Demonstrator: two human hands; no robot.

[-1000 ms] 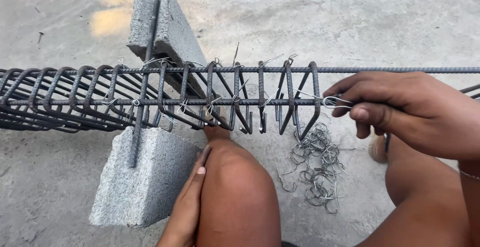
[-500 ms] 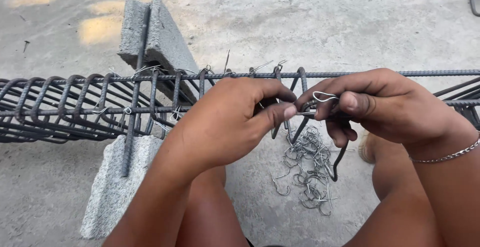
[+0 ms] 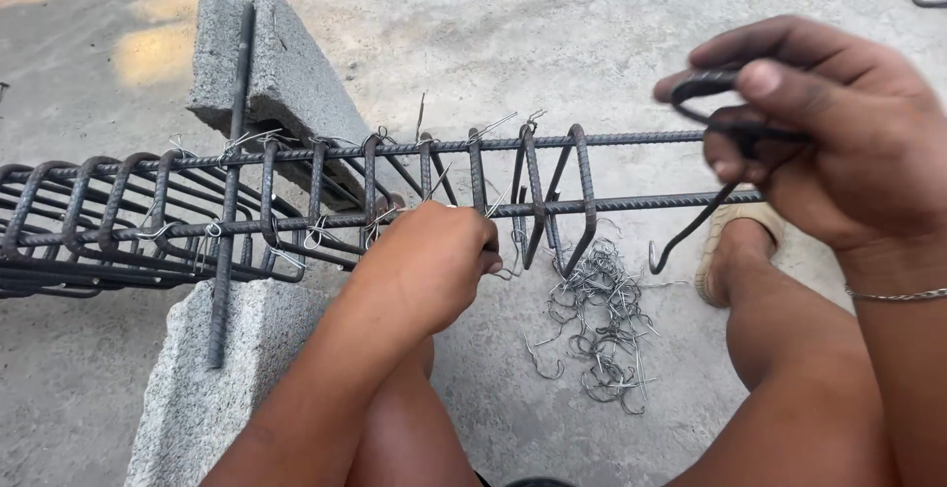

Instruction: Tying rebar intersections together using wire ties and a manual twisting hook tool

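A rebar cage (image 3: pixel 296 211) of long bars and bent steel stirrups lies across two grey concrete blocks. My left hand (image 3: pixel 434 260) is closed around the near long bar, beside a stirrup (image 3: pixel 577 201) hanging on the bars. My right hand (image 3: pixel 819 132) is raised at the right end of the bars and grips a dark hooked metal tool (image 3: pixel 710 171), whose hooked tip hangs below the near bar. Thin tie wires (image 3: pixel 316 235) sit twisted at several crossings.
A loose pile of bent wire ties (image 3: pixel 597 334) lies on the concrete floor under the cage. The near block (image 3: pixel 197 378) and far block (image 3: pixel 276 73) hold the bars. My foot in a sandal (image 3: pixel 725 240) is at the right.
My right hand has lifted up and to the right with the hooked tool. My left hand has dropped from beside the right hand onto the near bar.
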